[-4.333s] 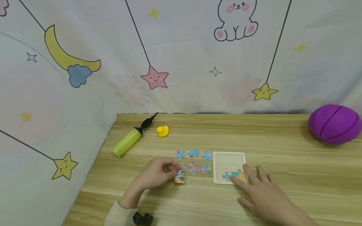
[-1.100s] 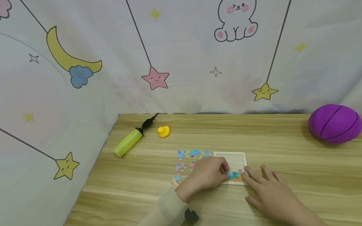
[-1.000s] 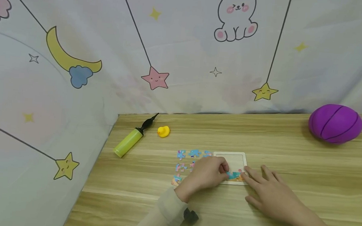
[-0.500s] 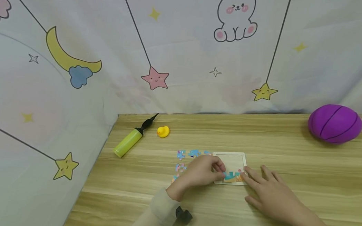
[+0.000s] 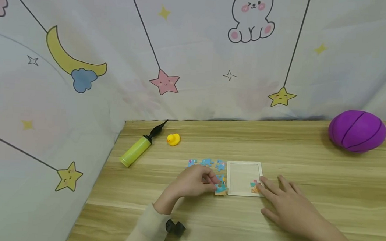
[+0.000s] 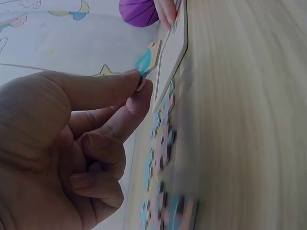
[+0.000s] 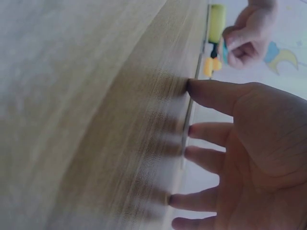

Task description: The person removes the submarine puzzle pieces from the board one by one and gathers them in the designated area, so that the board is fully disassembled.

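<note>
Between thumb and index finger, my left hand (image 5: 194, 181) pinches a teal and orange jigsaw piece (image 5: 221, 189) just left of the puzzle tray. In the left wrist view this piece (image 6: 149, 58) is raised off the table, its edge facing the camera. The pale square puzzle tray (image 5: 238, 193) holds one corner piece (image 5: 254, 187) at its lower right. My right hand (image 5: 288, 209) lies with fingers spread, its fingertips at the tray's right edge and over that corner piece. Several blue and pink loose pieces (image 5: 207, 162) lie left of the tray, some hidden behind my left hand.
A yellow-green hand pump (image 5: 136, 152) with a black nozzle and a yellow rubber duck (image 5: 173, 139) lie at the back left of the wooden table (image 5: 310, 161). A purple ball (image 5: 357, 131) sits at the back right, before a printed cloth backdrop (image 5: 200, 62).
My left hand has drawn the teal and orange piece out of the tray and moved left with it. One corner piece stays in the tray. My right hand has hardly moved.
</note>
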Demonstrator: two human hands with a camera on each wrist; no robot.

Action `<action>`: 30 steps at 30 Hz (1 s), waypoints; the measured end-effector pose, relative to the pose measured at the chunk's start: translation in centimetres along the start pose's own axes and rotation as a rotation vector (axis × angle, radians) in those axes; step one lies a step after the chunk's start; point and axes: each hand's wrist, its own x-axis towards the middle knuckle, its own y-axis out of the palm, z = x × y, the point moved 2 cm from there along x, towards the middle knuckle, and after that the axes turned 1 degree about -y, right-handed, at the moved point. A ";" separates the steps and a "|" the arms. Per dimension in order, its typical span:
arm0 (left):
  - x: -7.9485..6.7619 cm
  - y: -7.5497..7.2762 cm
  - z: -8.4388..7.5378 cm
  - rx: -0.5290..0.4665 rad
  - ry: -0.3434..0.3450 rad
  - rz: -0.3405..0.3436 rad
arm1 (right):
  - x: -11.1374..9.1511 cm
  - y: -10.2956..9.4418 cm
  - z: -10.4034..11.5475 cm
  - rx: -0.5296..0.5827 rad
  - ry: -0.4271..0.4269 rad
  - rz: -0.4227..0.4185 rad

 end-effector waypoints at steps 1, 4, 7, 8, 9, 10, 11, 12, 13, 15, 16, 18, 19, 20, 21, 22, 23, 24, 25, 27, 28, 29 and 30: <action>-0.2 -0.2 0.3 -0.002 -0.005 0.005 | 0.0 0.0 0.0 0.001 -0.001 0.000; -0.9 -0.9 1.3 -0.007 -0.025 0.011 | 0.0 0.0 0.0 0.000 -0.002 0.004; -1.5 -1.4 2.0 -0.022 -0.058 0.012 | 0.0 0.1 0.0 0.001 0.000 0.010; -1.7 -1.6 2.2 -0.027 -0.068 0.011 | 0.0 0.1 0.0 -0.001 0.000 0.012; -1.8 -1.7 2.4 -0.028 -0.078 0.012 | 0.1 0.1 0.0 0.000 0.000 0.013; -1.9 -1.8 2.5 -0.029 -0.086 0.014 | 0.1 0.1 0.0 0.000 0.001 0.014; -2.0 -1.9 2.6 -0.023 -0.089 0.015 | 0.1 0.1 0.0 0.000 0.002 0.015; -2.1 -2.0 2.7 -0.010 -0.089 0.014 | 0.1 0.1 0.0 0.002 0.003 0.016; -2.2 -2.0 2.8 0.002 -0.086 0.014 | 0.1 0.1 0.0 0.001 0.004 0.017; -2.3 -2.1 2.9 0.022 -0.083 0.013 | 0.1 0.1 0.0 0.002 0.006 0.018; -2.3 -2.1 2.9 0.033 -0.081 0.012 | 0.1 0.0 0.0 0.002 0.006 0.018; -2.3 -2.1 2.9 0.042 -0.083 0.009 | 0.1 0.0 -0.1 0.002 0.007 0.018; -2.3 -2.1 2.9 0.047 -0.084 0.008 | 0.1 0.0 -0.1 0.001 0.007 0.018; -2.2 -2.0 2.9 0.052 -0.086 0.006 | 0.1 0.0 -0.1 0.001 0.007 0.017; -2.2 -2.0 2.8 0.055 -0.088 0.005 | 0.1 0.0 -0.1 0.001 0.006 0.017; -2.2 -2.0 2.8 0.063 -0.089 0.003 | 0.1 0.0 -0.1 0.001 0.007 0.017; -2.2 -2.0 2.8 0.068 -0.092 0.001 | 0.1 0.0 -0.1 0.001 0.006 0.017; -2.2 -1.9 2.8 0.079 -0.092 -0.002 | 0.0 0.0 -0.1 0.001 0.006 0.017; -2.1 -1.9 2.8 0.092 -0.092 -0.006 | 0.0 0.1 -0.1 0.001 0.006 0.016; -2.2 -1.9 2.6 0.109 -0.089 -0.015 | 0.0 0.1 -0.1 -0.001 0.005 0.015; -2.2 -1.9 2.5 0.119 -0.090 -0.020 | 0.0 0.1 -0.1 -0.001 0.004 0.015; -2.2 -1.9 2.4 0.126 -0.090 -0.023 | 0.0 0.1 -0.1 -0.001 0.004 0.015; -2.2 -1.9 2.2 0.133 -0.087 -0.026 | 0.0 0.1 -0.1 -0.001 0.004 0.016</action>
